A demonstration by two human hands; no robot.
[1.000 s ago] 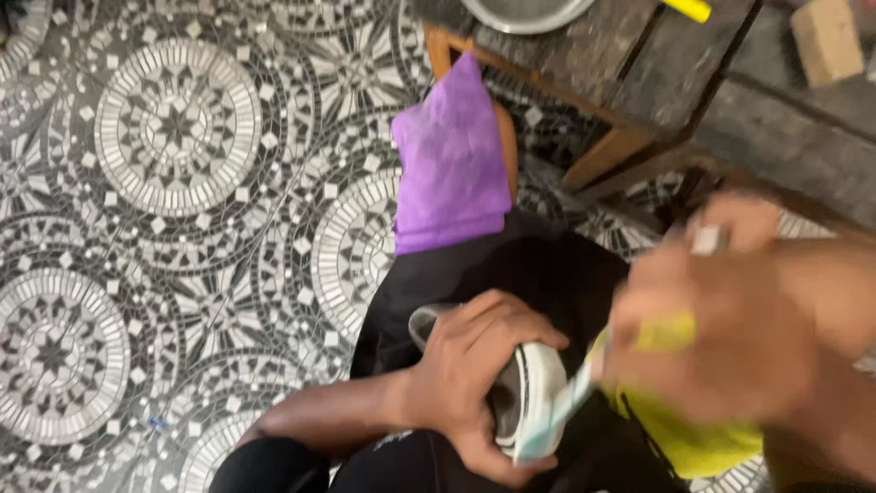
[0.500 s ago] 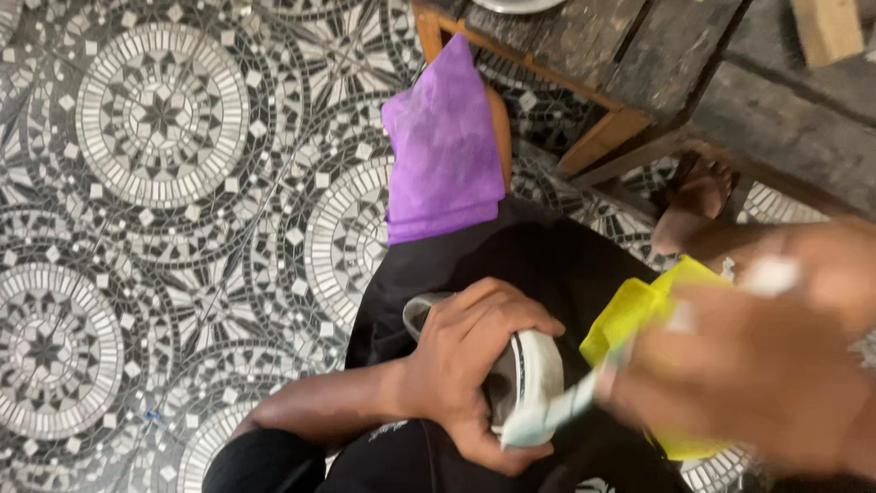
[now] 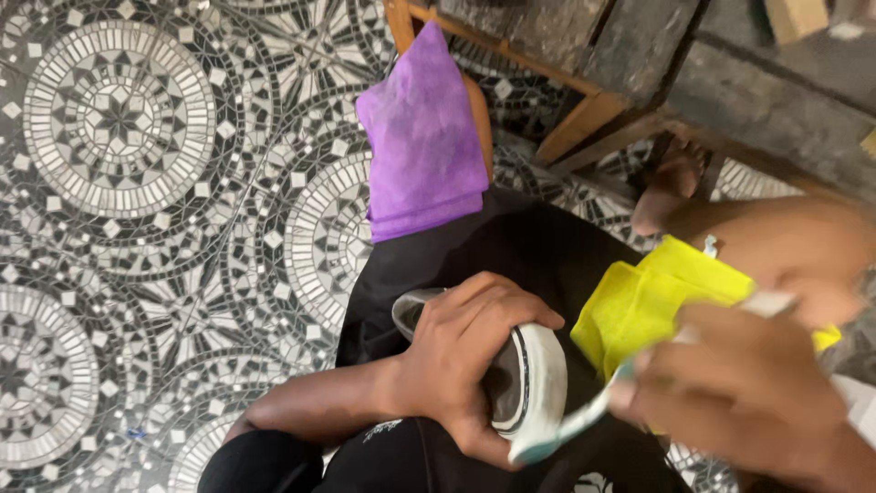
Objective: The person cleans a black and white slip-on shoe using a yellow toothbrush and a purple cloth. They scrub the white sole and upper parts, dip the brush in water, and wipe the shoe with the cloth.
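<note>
Your left hand [image 3: 465, 365] is clamped around the white-soled dark shoe [image 3: 529, 388]; your right hand [image 3: 744, 393] pinches the yellow cloth [image 3: 648, 306] and a thin tool; loosen either grasp and the shoe could slide off your lap.

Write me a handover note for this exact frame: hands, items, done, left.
Left hand: clamped around a white shoe, sole side up, on the lap.
Right hand: blurred, holding a thin pale-handled tool at the sole's edge, plus a yellow cloth.
Purple cloth: draped on a wooden stool edge above the patterned tile floor.
Done: shoe gripped, tool at sole.
Left: cannot tell how much of the sole is finished.
</note>
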